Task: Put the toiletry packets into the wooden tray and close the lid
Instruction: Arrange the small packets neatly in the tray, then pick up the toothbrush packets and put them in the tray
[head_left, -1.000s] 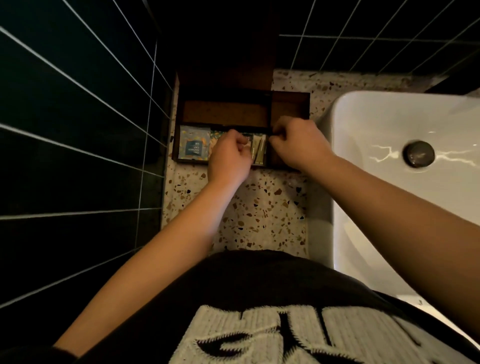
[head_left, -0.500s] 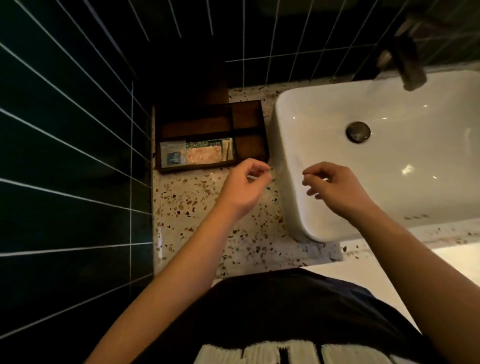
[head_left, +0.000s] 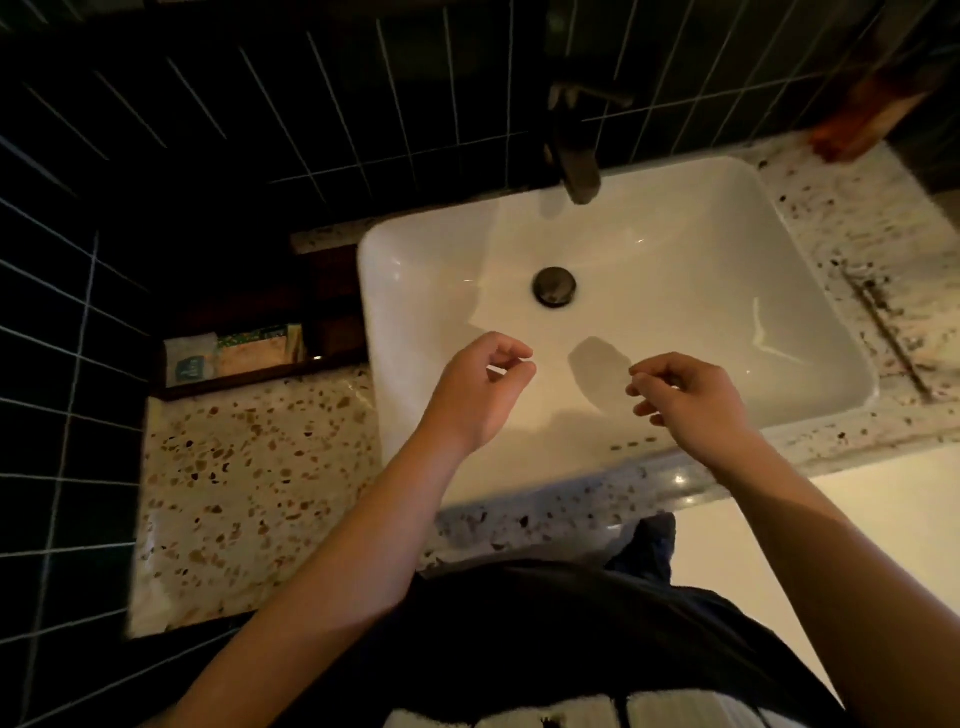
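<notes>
A dark wooden tray (head_left: 244, 376) stands on the speckled counter at the left, against the black tiled wall, uncovered on top. Its front compartment holds a pale blue packet (head_left: 190, 360), an orange-and-green packet (head_left: 253, 351) and a thin one at the right end. My left hand (head_left: 480, 387) hovers over the sink's front left part, fingers loosely curled with nothing in them. My right hand (head_left: 685, 397) hangs over the sink's front middle, fingers also loosely curled and empty. Both hands are well to the right of the tray.
A white rectangular sink (head_left: 649, 249) with a dark drain plug (head_left: 554, 285) fills the centre. A dark tap (head_left: 574, 150) rises behind it. The terrazzo counter (head_left: 249, 478) runs in front of the tray. An orange-brown object (head_left: 862, 119) sits at the far right corner.
Both hands left the tray and moved right, over the sink. The camera swung to the right, so the tray now lies at the left of the view.
</notes>
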